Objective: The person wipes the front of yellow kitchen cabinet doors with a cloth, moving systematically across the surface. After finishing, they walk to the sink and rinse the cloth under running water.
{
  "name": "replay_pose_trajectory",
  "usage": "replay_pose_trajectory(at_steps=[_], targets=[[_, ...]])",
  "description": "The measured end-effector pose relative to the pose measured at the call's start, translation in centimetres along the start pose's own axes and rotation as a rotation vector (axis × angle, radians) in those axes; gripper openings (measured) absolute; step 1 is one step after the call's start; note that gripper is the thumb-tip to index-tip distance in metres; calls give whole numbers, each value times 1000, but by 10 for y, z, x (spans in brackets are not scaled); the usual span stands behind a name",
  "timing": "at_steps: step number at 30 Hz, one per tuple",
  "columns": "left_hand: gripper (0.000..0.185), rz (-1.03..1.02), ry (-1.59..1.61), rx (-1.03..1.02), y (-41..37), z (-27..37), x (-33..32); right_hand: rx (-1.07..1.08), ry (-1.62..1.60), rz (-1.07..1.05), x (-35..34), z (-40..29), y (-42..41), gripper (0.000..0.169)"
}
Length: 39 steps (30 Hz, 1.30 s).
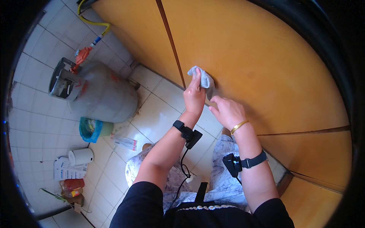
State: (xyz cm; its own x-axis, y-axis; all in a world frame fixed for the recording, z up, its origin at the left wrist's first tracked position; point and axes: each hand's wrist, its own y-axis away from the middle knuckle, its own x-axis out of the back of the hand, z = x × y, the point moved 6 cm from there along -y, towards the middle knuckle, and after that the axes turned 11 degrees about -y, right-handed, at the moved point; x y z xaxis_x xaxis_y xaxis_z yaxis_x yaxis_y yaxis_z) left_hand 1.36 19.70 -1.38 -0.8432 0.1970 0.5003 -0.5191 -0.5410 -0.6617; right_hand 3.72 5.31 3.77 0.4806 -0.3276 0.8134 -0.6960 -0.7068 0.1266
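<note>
My left hand (194, 95) holds a folded grey cloth (206, 80), its thumb laid along it, against the lower part of an orange-brown wooden cabinet door (245, 57). From that hand the loose end of the cloth hangs towards my right hand (230, 112). The right hand has bent fingers, with thumb and forefinger apart and nothing seen between them. Its forefinger is close to the cloth's tip; whether they touch, I cannot tell. A dark vertical gap (171, 42) separates this door from the panel on its left.
A grey gas cylinder (105, 89) with an orange regulator (82, 55) and yellow hose (94, 22) stands left. Beside it are a blue-lined bin (91, 129) and a printed packet (124, 142). A white lidded container (81, 157) and red-capped bottles (71, 185) sit along the tiled wall.
</note>
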Motion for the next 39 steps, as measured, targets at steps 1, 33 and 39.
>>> replay_pose_trajectory(at_steps=[1,33,39], targets=[[63,58,4,-12,9,-6,-5,-4,4,5,0,1,2,29],[41,-510,-128,354,74,-80,-62,-37,8,8,2,7,2,28],[41,-446,-95,420,58,-70,-52,-47,-17,0,6,7,-1,29]])
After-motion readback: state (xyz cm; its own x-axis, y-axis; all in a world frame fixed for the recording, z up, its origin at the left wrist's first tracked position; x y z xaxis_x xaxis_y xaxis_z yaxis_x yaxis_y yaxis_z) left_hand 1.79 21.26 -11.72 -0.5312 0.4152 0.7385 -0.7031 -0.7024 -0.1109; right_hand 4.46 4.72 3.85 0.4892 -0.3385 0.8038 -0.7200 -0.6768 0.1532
